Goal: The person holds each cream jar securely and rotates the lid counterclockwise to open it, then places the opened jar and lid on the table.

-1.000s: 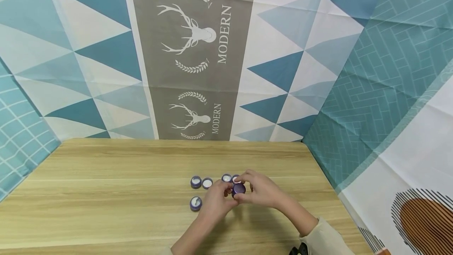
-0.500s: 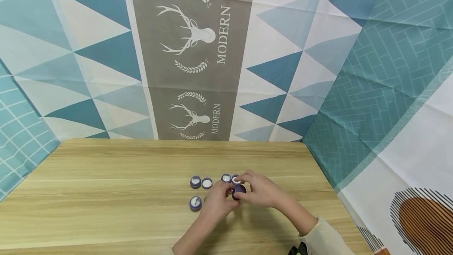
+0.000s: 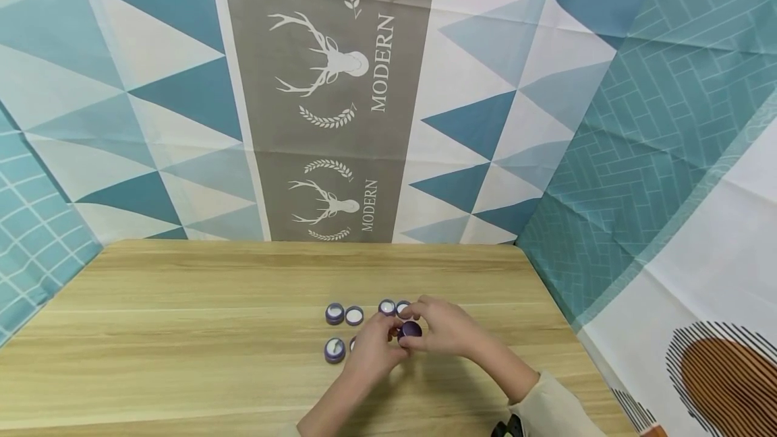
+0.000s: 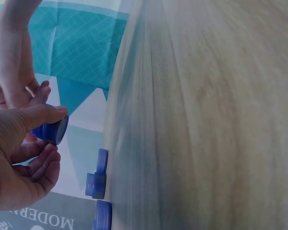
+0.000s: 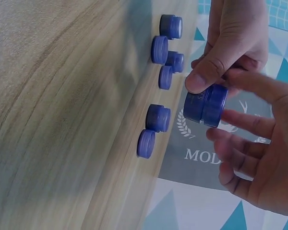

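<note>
Between both hands is a small purple jar [image 3: 410, 331], raised above the table. My left hand [image 3: 372, 351] grips its lower part, with the thumb [image 5: 207, 76] pressed on the side in the right wrist view. My right hand [image 3: 446, 328] has thumb and fingers around the jar's upper end. In the left wrist view, the left thumb lies across the jar [image 4: 56, 129]. Behind the hands stand an open jar [image 3: 387, 307] and a lid [image 3: 403, 307], partly covered by right fingers.
Left of the hands stand two open purple jars with white contents, a far jar [image 3: 334, 313] and a nearer jar [image 3: 334, 350]. A lid [image 3: 355, 315] lies beside the far one. Patterned cloth [image 3: 334, 120] hangs behind the wooden table [image 3: 182, 329].
My right thumb and fingers have shifted slightly around the jar's top. Both hands stay nearly in place, still holding the jar. The whole view has moved a little.
</note>
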The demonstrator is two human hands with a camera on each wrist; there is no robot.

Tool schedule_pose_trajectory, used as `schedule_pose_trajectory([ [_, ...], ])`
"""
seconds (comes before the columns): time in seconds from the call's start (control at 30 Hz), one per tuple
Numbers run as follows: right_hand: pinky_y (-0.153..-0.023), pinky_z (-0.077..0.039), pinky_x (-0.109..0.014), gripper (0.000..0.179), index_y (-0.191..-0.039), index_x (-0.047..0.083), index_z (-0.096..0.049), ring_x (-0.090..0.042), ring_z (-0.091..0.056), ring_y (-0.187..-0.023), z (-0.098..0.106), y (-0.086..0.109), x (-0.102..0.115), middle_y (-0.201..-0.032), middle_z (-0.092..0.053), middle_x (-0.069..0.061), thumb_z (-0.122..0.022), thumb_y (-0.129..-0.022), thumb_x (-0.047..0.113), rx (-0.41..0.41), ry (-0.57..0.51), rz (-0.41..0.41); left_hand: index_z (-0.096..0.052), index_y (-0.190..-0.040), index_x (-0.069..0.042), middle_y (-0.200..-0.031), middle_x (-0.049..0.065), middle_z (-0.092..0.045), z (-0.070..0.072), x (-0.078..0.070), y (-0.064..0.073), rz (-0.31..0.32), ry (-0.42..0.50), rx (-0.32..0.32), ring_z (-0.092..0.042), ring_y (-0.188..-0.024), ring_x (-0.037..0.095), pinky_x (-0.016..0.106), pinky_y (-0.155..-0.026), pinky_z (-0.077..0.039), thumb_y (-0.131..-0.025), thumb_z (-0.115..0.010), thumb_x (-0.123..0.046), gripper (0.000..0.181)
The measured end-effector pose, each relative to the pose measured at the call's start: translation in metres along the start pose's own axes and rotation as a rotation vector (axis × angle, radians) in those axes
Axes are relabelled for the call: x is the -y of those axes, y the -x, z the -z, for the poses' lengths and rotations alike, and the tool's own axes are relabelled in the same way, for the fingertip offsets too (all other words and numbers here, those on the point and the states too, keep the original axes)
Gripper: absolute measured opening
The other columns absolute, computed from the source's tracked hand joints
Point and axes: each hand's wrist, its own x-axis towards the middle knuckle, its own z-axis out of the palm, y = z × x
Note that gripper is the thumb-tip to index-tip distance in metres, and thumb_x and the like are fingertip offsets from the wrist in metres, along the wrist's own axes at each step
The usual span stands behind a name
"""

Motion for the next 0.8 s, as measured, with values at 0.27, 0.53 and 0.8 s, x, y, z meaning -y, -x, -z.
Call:
schedule_pose_trajectory([
  [0.27, -0.049, -0.033, -0.019, 0.027, -0.086, 0.013, -0.069, -0.004, -0.041, -0.055, -0.0028, -0.0039, 0.0020, -0.068, -0.054, 0.007, -0.066, -0.084, 0.040, 0.029, 0.033, -0.041, -0.069, -0.087, -0.008, -0.082, 0.000, -0.057, -0.0015, -0.0003, 0.0008, 0.003, -0.005, 0.048, -0.050, -0.074, 0.010, 0.021, -0.062, -0.043, -0.066, -0.078, -0.011, 0.023],
  [0.53, -0.048, -0.032, -0.019, 0.024, -0.075, 0.015, -0.063, -0.003, -0.041, -0.053, -0.0055, -0.0047, 0.0019, -0.061, -0.051, 0.011, -0.070, -0.080, 0.038, 0.068, 0.005, -0.059, -0.068, -0.086, -0.005, -0.080, 0.003, -0.055, -0.0024, -0.0021, 0.0011, 0.006, -0.029, 0.046, -0.044, -0.070, 0.009, 0.021, -0.059, -0.039, -0.064, -0.077, -0.009, 0.024],
  [0.8, -0.053, -0.037, -0.019, 0.025, -0.090, 0.011, -0.069, -0.003, -0.044, -0.059, -0.0031, -0.0051, 0.0014, -0.069, -0.058, 0.008, -0.074, -0.076, 0.030, 0.068, 0.019, -0.034, -0.067, -0.084, -0.003, -0.079, 0.003, -0.054, -0.0024, -0.0006, 0.0006, 0.008, -0.049, 0.046, -0.046, -0.070, 0.010, 0.021, -0.059, -0.041, -0.064, -0.077, -0.008, 0.023],
])
